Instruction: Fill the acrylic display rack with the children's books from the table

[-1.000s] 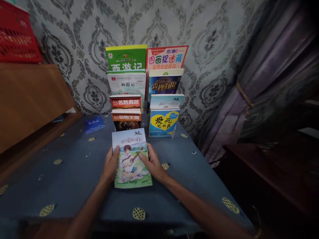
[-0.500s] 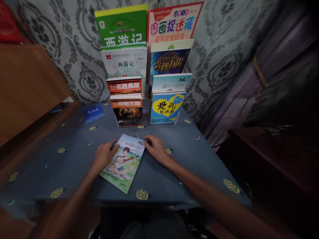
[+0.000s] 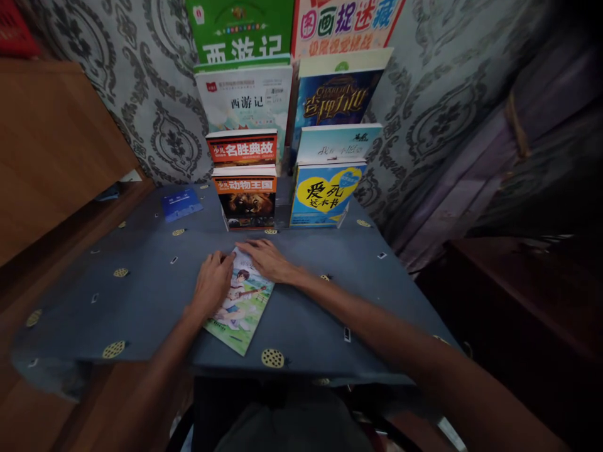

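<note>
A paperback book (image 3: 241,317) lies tilted on the cloth-covered table, its cover showing a seated figure with a guitar on green grass. My left hand (image 3: 214,284) is closed on the book's left edge near its upper corner, covering part of the cover. Across the top of the same book my right hand (image 3: 267,259) lies with its fingers stretched out, the fingertips close to my left hand. The title is mostly hidden beneath the right hand.
Behind the book stands a tiered rack (image 3: 282,216) with two columns of books, among them a lion-covered book (image 3: 247,204) and a blue book with a yellow heart (image 3: 325,198). A small blue booklet (image 3: 181,204) lies at the back left. A patterned curtain (image 3: 174,141) hangs behind.
My right hand has moved left from the book's upper right corner across its top. My left hand has slid up slightly along the left edge. The view has shifted a little.
</note>
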A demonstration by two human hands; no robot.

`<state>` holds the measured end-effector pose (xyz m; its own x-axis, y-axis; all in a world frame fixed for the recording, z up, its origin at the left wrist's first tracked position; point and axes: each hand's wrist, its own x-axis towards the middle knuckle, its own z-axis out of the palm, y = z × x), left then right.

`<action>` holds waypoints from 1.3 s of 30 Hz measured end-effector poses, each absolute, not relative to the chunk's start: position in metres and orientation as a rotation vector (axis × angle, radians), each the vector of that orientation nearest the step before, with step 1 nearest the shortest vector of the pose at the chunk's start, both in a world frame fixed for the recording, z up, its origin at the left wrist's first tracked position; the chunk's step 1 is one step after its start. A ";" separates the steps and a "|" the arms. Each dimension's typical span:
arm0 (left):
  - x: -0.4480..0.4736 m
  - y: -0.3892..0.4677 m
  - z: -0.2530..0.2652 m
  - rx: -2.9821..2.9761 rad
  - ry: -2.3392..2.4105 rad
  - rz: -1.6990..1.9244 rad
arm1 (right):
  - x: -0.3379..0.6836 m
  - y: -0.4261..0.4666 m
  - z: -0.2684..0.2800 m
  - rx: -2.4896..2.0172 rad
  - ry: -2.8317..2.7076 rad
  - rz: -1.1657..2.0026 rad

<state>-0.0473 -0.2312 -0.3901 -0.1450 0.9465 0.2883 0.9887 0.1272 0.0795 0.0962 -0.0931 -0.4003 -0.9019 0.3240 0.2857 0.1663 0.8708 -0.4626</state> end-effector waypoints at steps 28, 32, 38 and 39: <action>-0.021 -0.234 -0.377 -2.565 -1.795 -0.322 | 0.206 -0.098 -0.414 -0.535 -2.671 0.586; -0.026 -0.247 -0.377 -2.722 -1.756 -0.409 | 0.207 -0.100 -0.413 -0.547 -2.685 0.542; -0.037 -0.270 -0.375 -2.885 -1.651 -0.496 | 0.206 -0.103 -0.409 -0.576 -2.747 0.419; -0.039 -0.274 -0.376 -2.896 -1.655 -0.497 | 0.205 -0.103 -0.409 -0.580 -2.757 0.403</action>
<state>-0.0388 -0.2740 -0.3759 0.4820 0.8653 0.1375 0.7978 -0.4984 0.3392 0.2054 -0.1031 -0.4086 -0.8753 0.4277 0.2255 0.3453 0.8794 -0.3278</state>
